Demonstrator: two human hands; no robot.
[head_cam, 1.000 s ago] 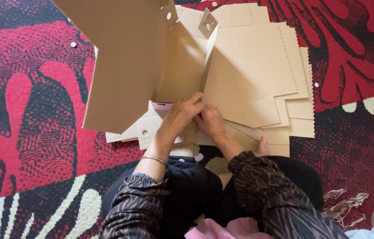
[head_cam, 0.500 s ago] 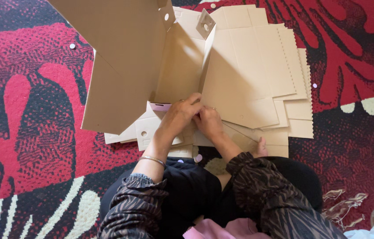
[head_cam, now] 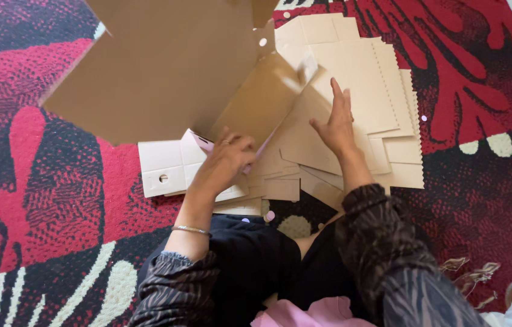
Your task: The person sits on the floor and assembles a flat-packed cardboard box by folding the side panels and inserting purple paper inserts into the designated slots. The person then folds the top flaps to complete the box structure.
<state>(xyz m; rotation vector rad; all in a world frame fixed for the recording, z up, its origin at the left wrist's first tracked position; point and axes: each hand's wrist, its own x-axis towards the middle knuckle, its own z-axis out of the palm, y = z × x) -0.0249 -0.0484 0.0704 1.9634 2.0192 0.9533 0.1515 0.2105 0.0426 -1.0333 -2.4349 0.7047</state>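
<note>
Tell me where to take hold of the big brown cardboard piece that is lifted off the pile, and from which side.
Grip the big cardboard piece at its lower corner, where the left hand already pinches it. Come from below, the person's side: the panel stands tilted up off the flat cardboard pile, so that near edge is free. The right hand rests open on the pile.

**Hands on folded cardboard over a red rug**

The left hand (head_cam: 227,158) grips the lower edge of a raised cardboard box (head_cam: 165,66). The right hand (head_cam: 336,121) lies flat, fingers spread, on a stack of flat cardboard sheets (head_cam: 383,103) on the patterned rug (head_cam: 38,181).
</note>
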